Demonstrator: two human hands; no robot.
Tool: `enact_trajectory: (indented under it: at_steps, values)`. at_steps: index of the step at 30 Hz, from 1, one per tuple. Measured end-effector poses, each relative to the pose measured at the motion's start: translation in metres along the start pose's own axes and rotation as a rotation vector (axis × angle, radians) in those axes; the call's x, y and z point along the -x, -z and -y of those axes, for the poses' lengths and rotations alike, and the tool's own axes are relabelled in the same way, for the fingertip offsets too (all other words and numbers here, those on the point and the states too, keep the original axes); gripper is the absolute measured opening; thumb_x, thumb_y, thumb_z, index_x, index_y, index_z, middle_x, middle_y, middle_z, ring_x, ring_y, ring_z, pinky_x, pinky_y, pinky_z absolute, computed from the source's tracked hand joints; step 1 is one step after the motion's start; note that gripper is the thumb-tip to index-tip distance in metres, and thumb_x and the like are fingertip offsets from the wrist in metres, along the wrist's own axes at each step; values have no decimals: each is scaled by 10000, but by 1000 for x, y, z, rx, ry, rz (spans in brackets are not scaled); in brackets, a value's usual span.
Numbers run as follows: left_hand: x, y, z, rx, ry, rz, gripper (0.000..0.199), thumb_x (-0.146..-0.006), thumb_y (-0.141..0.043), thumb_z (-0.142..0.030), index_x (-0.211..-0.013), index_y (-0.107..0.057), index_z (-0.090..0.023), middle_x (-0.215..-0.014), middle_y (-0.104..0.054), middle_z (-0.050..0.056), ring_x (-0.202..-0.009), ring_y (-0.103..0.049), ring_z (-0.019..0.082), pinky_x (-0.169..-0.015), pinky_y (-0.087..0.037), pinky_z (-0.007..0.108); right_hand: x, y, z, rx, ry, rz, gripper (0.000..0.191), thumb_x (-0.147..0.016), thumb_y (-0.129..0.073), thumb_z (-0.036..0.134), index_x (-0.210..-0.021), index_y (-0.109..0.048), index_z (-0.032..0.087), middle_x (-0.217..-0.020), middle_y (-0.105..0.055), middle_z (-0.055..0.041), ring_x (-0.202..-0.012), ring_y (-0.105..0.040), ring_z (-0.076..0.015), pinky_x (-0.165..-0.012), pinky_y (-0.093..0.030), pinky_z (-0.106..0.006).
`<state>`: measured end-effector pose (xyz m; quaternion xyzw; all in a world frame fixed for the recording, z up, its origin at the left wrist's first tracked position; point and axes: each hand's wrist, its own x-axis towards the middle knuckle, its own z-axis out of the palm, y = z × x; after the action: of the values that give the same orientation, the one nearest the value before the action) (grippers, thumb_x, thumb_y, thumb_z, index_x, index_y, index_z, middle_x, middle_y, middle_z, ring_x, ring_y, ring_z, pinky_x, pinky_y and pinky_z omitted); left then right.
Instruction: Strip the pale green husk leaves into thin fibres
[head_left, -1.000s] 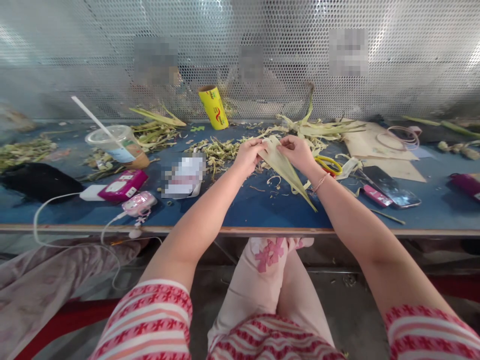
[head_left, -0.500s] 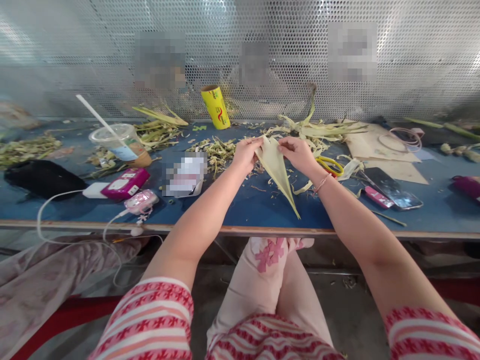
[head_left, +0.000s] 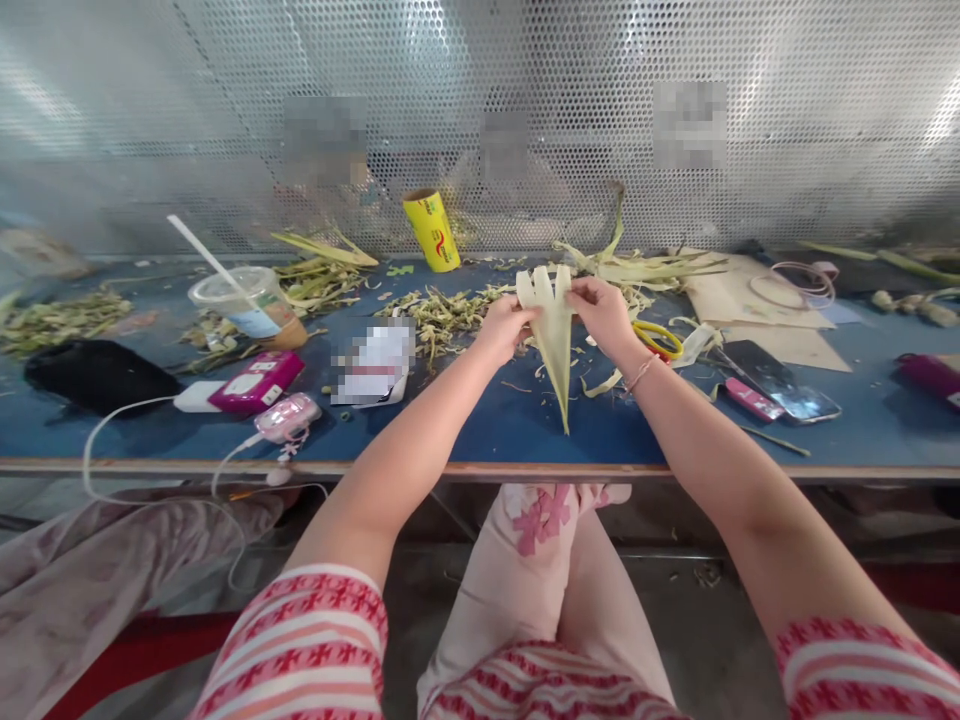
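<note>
Held up over the blue table is a pale yellow-green leaf [head_left: 555,350], wide at the top and narrowing to a point that hangs toward me. Its top edge is split into several strips whose ends curl over. My left hand [head_left: 504,328] pinches its left side, and my right hand [head_left: 606,312] pinches the upper right side. Behind my left hand lies a heap of leaf scraps [head_left: 442,318]. Yellow ring-shaped handles [head_left: 660,340] show beside my right wrist; what they belong to is partly hidden.
On the left are a plastic cup with a straw [head_left: 244,300], a black pouch [head_left: 101,378], a magenta device [head_left: 259,382] with a white cable, and a phone [head_left: 375,365]. A yellow tube [head_left: 433,232] stands behind. To the right lie another phone [head_left: 784,385] and brown cardboard [head_left: 724,295].
The leaf has swung from slanting right to hanging nearly straight down. Its top is now spread into separate strips, and my hands have moved slightly apart. The camera view has shifted a little.
</note>
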<state>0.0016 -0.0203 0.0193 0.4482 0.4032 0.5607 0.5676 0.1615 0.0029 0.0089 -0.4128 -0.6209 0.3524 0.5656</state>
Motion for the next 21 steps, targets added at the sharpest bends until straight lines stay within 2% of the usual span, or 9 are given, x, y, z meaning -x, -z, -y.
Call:
enact_trajectory:
  at_steps: [3,6,10,14,17,21]
  values:
    - [1,-1,3,-84,-59,-31,144,-737,-674,-73,-866,-710,-127,-761,-750,30,-712,-696,155,-699,-556,279,0,0,1,46,-34,2,117,-723,-638,221,-837,-618,201,-813,-655,-19,-756,-631,-170,-624,-582,-313]
    - [-1,0,5,-138,-99,-35,154,-718,-721,-141,-872,-725,-130,-738,-743,30,-697,-691,176,-662,-541,287,3,-3,5,56,-65,50,180,-714,-601,164,-890,-607,201,-893,-670,-34,-773,-637,-171,-594,-570,-292]
    - [-1,1,8,-179,-120,-15,124,-691,-740,-159,-810,-720,-134,-688,-714,22,-619,-649,161,-588,-492,264,6,-6,11,40,-50,45,224,-783,-616,251,-1004,-595,217,-962,-659,-43,-801,-639,-173,-569,-552,-271]
    - [3,-1,9,-222,-93,25,67,-677,-724,-126,-733,-690,-139,-651,-675,2,-548,-585,118,-548,-435,237,5,-3,11,151,56,-15,239,-807,-639,259,-1040,-617,212,-889,-632,-25,-689,-587,-134,-573,-521,-269]
    - [6,-3,8,-207,-52,63,76,-668,-716,-129,-735,-685,-142,-648,-665,-11,-541,-576,115,-530,-421,232,3,1,11,232,120,-23,155,-820,-616,220,-963,-667,188,-835,-640,-14,-644,-558,-114,-640,-511,-285]
    - [4,-3,9,-180,-136,73,75,-674,-723,-156,-732,-678,-141,-630,-651,-22,-579,-577,109,-579,-425,225,2,1,11,258,97,-4,132,-819,-626,231,-878,-725,167,-745,-665,-16,-657,-580,-137,-683,-513,-307]
